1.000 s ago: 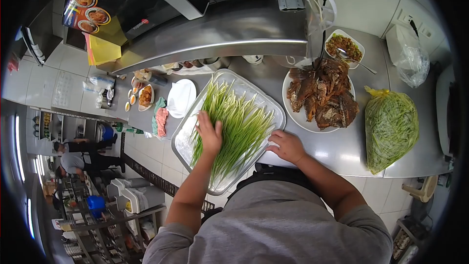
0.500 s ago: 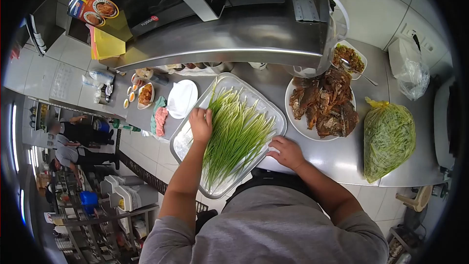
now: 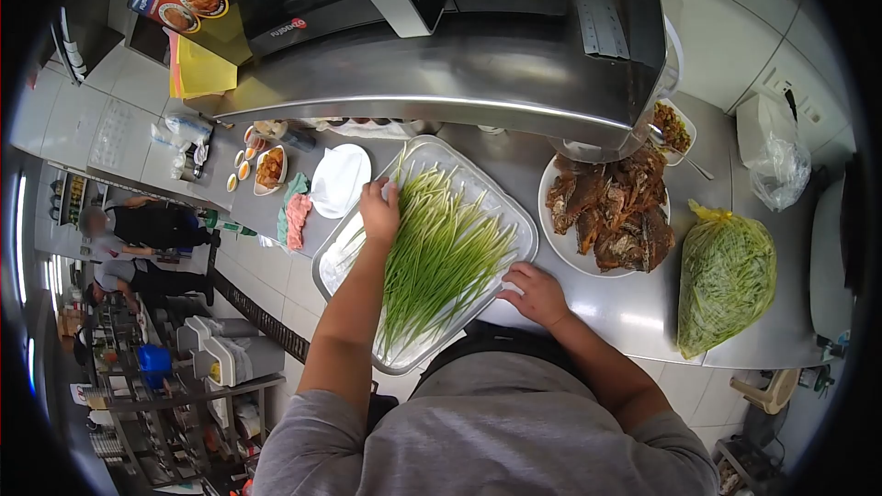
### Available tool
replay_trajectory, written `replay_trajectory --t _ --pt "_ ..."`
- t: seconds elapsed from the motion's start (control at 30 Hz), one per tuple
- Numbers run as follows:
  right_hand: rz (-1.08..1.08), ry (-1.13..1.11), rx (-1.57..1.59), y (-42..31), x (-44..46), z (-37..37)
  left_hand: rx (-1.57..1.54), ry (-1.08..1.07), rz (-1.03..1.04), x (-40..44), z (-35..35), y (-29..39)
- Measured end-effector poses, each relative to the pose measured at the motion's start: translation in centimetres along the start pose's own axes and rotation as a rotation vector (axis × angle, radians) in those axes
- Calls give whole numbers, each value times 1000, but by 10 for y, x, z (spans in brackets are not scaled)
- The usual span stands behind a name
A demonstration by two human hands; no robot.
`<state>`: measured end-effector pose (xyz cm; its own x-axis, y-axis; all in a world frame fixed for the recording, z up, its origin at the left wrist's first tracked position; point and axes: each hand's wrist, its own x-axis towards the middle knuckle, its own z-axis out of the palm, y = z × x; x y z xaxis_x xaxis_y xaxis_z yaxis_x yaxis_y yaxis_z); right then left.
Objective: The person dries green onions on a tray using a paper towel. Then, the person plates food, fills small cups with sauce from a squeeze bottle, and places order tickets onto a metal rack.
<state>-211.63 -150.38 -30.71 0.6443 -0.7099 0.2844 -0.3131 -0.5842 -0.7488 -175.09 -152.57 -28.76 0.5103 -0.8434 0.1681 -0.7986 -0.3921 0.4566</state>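
Long green chives (image 3: pixel 441 257) with pale ends lie spread across a metal tray (image 3: pixel 526 220) lined with clear plastic. At the upper left of the pile, my left hand (image 3: pixel 378 213) has its fingers curled against the pale ends of the chives; its grip is partly hidden. My right hand (image 3: pixel 537 294) rests by the tray's right rim, thumb and fingers apart, with nothing held. Beyond it, a white plate (image 3: pixel 551 243) carries browned fried fish (image 3: pixel 611 207).
A knotted plastic bag (image 3: pixel 728 280) of shredded greens sits at right. A bowl (image 3: pixel 675 129) with a spoon stands behind the fish. A steel shelf (image 3: pixel 441 96) overhangs the counter. White plates (image 3: pixel 340 181) and cloths (image 3: pixel 296 216) lie left. Two people (image 3: pixel 152 248) stand farther left.
The view has shifted slightly. My left hand has moved a little up along the left side of the chives; my right hand stays by the tray's rim.
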Motion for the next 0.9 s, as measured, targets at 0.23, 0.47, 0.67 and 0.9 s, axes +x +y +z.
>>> replay_trajectory --t 0.23,0.47,0.67,0.9 --pt "2 -23 9 1 1 -1 -53 -102 -186 12 5 -20" --pt "-6 -5 -10 1 1 1 -158 -28 -264 42 14 -12" --pt "29 -40 8 0 2 0 -47 185 176 15 6 22" --pt "9 -30 24 -2 4 0 119 94 97 -48 -23 -16"
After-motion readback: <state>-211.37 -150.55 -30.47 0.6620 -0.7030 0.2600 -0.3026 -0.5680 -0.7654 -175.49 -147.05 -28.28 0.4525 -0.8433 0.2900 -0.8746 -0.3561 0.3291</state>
